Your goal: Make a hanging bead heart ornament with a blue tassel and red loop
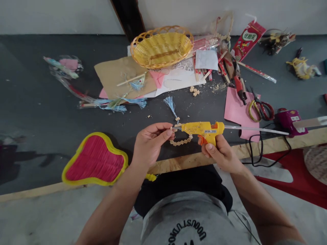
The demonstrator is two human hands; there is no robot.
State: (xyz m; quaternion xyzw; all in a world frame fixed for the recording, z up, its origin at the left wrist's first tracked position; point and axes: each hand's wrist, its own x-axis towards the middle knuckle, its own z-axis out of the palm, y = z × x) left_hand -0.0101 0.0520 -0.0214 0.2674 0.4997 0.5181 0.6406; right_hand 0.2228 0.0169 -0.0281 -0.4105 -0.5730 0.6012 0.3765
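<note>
A yellow hot glue gun (198, 128) with an orange trigger lies level in my right hand (221, 153), its fingers wrapped round the handle. A long clear glue stick (255, 128) sticks out of its rear. My left hand (154, 140) pinches a small pale piece (172, 130) right at the gun's nozzle; the fingers partly cover it, and I cannot make out its kind. Beneath the nozzle, on the dark table, is a ring of small beige pieces (180, 142). A light blue tassel (170, 104) extends from the ring's far side.
Behind my hands stand a yellow woven basket (160, 51) and brown paper (112, 76) with blue tassels. To the right are scissors (260, 109), pliers (239, 86), pink paper (233, 107) and a purple box (292, 122) near a black cord. A red-and-yellow padded shape (95, 160) lies left.
</note>
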